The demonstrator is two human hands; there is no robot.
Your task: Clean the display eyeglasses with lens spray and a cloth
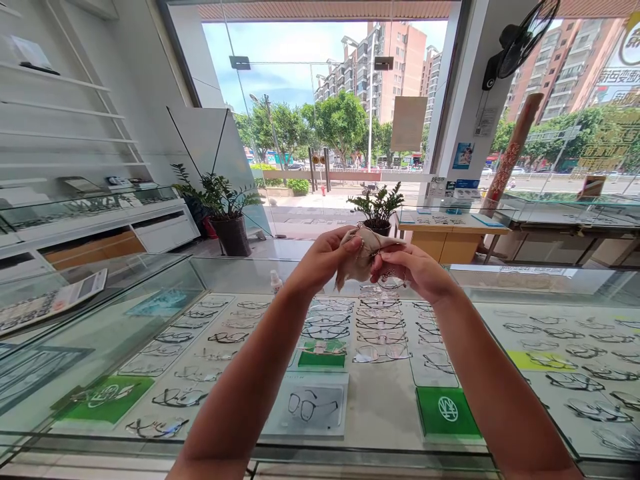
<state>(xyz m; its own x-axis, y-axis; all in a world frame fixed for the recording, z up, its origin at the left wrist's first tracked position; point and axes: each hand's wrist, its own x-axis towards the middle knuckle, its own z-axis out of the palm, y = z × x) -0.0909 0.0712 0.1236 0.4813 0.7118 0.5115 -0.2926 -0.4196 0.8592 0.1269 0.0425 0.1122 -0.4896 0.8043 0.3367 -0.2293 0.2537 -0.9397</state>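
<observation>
Both my hands are raised over the glass display counter (pixel 390 400), close together. My left hand (pixel 327 257) is closed on a beige cloth (pixel 354 267), thumb on top. The cloth is bunched and stretches across toward the other hand. My right hand (pixel 420 267) pinches a pair of thin-rimmed eyeglasses (pixel 393 280), whose lower rim hangs below its fingers. The cloth covers part of the eyeglasses, so how much of them lies inside it is hidden. Under the glass, rows of spectacle frames (pixel 383 325) lie below my hands.
Green cards (pixel 447 410) and a picture card of glasses (pixel 313 407) lie in the case. On the left glass top is a calculator-like panel (pixel 80 293). Potted plants (pixel 227 227) stand beyond the counter, before a glass front. A wall fan (pixel 520 43) hangs at upper right.
</observation>
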